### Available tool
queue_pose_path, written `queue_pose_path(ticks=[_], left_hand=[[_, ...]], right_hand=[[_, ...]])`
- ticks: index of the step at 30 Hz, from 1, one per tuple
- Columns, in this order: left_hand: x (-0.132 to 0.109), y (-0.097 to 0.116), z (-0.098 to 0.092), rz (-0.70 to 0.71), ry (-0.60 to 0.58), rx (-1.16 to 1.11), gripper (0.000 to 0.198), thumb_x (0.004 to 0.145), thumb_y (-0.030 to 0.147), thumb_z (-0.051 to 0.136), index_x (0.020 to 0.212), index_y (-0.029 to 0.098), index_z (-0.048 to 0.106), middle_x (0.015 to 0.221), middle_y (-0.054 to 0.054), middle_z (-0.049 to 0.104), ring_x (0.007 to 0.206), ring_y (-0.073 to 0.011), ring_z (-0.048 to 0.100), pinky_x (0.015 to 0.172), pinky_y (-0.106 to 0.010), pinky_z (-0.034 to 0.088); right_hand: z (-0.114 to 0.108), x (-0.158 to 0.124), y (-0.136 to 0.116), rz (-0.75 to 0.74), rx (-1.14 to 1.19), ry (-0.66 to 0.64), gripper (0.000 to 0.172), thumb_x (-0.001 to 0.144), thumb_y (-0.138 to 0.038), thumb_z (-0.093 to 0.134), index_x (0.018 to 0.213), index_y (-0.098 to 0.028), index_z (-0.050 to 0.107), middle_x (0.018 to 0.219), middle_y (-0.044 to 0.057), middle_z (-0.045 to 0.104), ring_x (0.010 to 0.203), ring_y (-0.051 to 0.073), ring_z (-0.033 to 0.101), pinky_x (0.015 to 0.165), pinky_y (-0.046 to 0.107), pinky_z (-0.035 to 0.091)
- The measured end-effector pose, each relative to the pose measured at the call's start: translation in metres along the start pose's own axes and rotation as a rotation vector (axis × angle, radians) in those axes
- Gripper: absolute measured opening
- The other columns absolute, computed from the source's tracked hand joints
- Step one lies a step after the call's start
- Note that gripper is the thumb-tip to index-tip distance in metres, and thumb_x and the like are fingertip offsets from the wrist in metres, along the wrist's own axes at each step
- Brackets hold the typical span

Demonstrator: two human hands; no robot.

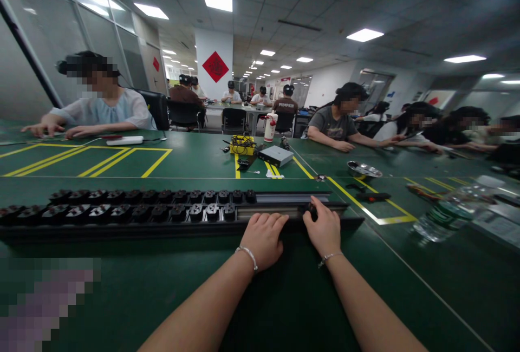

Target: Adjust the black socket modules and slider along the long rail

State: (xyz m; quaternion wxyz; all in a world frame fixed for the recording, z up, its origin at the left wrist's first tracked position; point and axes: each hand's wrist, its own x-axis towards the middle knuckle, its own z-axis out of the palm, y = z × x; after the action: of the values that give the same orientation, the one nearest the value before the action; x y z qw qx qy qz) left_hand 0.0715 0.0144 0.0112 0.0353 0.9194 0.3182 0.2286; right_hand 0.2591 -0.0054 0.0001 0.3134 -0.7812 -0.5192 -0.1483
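Observation:
Two long black power-track rails lie side by side across the green table. The rear rail (292,197) and the front rail (357,223) both carry rows of black socket modules (177,212) over their left and middle parts. On the front rail, just right of its last module, my left hand (262,241) rests with its fingers over the rail and thumb on the near side. Farther right, my right hand (327,227) pinches a small black socket module (312,210) at the rail's channel. Fingers partly hide that module.
Beyond the rails stand a yellow box (242,145) with cables, a grey box (276,155) and a white bottle (270,127). At right are a metal bowl (364,169), a black-and-red tool (374,197) and a clear water bottle (450,214). People sit around the table.

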Motion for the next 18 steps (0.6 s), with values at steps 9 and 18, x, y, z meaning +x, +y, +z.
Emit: queue_pose_path(ticks=[9,18], left_hand=[[-0.0001,-0.0009,0.0013,0.008,0.009,0.009,0.054,0.073,0.026,0.05,0.125,0.026,0.036,0.126,-0.001,0.047,0.11,-0.0204,0.041,0.096,-0.038,0.028],[0.0002,-0.0015,0.0019,0.013,0.016,-0.003,0.055,0.072,0.026,0.051,0.125,0.026,0.036,0.126,0.0,0.048,0.109,-0.0204,0.041,0.094,-0.038,0.028]], right_hand=[[-0.0003,0.0005,0.0001,0.0,-0.022,-0.011,0.045,0.077,-0.028,0.039,0.12,-0.018,0.048,0.11,0.008,0.059,0.104,0.021,0.049,0.095,0.039,0.026],[0.0024,0.0001,0.002,0.002,-0.032,-0.007,0.045,0.077,-0.026,0.038,0.12,-0.019,0.048,0.11,0.008,0.058,0.107,0.021,0.047,0.095,0.039,0.025]])
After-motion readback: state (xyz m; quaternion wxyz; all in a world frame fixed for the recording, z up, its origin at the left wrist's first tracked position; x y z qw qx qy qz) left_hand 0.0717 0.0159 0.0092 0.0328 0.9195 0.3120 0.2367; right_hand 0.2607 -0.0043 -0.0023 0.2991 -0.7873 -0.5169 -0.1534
